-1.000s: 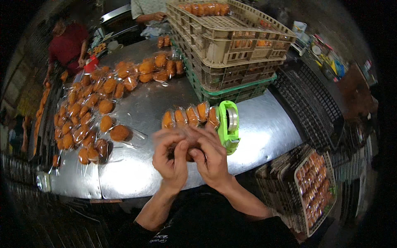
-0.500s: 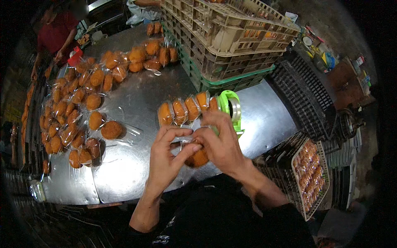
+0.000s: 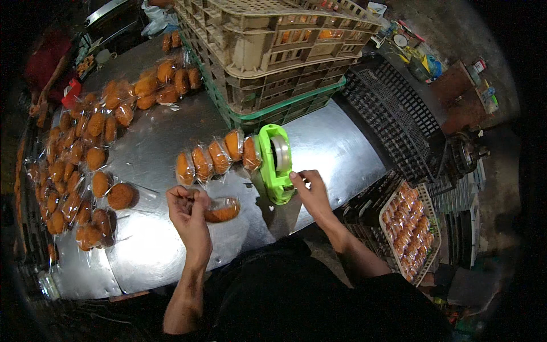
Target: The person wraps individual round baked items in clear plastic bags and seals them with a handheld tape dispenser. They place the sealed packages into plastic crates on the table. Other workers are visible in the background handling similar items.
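Though I can't tell whether my right hand (image 3: 315, 197) grips anything at the tape dispenser (image 3: 270, 171), my left hand (image 3: 191, 225) pinches one wrapped bun (image 3: 224, 212) left of it; five more buns (image 3: 219, 158) line up alongside.

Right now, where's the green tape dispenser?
In the head view, the green tape dispenser sits mid-picture on the metal table, just right of the row of wrapped buns, with the right hand at its near end.

Lime-green tape dispenser (image 3: 277, 178); orange-brown bun (image 3: 223, 213)
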The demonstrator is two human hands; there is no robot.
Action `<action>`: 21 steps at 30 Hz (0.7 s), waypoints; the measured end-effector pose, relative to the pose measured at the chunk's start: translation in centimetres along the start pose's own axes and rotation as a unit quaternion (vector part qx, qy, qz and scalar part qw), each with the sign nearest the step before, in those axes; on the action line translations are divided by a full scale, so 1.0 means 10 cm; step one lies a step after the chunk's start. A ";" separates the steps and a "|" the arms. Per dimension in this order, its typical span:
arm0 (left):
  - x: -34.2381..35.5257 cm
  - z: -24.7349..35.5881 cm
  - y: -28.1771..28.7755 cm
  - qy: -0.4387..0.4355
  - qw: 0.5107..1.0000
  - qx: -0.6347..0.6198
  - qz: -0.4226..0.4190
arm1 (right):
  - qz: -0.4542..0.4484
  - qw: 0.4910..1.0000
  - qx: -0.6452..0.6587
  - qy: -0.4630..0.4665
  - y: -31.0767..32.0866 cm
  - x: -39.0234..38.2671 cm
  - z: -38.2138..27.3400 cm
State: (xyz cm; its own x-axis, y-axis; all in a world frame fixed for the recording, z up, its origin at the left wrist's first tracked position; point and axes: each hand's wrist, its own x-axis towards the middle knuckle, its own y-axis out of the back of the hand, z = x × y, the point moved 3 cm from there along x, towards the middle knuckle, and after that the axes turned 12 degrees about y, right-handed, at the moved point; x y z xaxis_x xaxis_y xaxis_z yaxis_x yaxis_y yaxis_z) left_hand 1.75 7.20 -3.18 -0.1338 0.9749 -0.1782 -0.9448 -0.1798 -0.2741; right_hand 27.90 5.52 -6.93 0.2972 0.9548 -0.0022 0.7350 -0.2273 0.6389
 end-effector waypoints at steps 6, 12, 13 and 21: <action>-0.24 -0.23 0.12 0.019 0.986 0.146 -0.076 | 0.117 0.982 0.083 0.124 -0.21 -0.09 0.24; -0.06 -0.34 0.25 0.078 0.996 0.043 -0.016 | -0.032 0.950 0.304 -0.059 -0.31 -0.68 -0.11; -0.05 -0.34 0.23 0.090 0.996 0.023 -0.004 | -0.077 0.950 0.304 0.003 -0.43 -0.69 -0.30; -0.25 0.16 0.21 -0.095 0.991 0.058 -0.067 | -0.113 0.922 0.358 0.092 -0.70 -0.56 -1.28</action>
State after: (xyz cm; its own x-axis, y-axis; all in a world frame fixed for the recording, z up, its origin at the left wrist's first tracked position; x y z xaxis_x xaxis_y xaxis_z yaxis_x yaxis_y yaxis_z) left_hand -0.43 4.61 -1.78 -0.0486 0.9981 0.0375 -0.9845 -0.0415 -0.1703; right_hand 13.32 4.24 -1.55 0.0271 0.9947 0.0994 0.9991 -0.0238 -0.0339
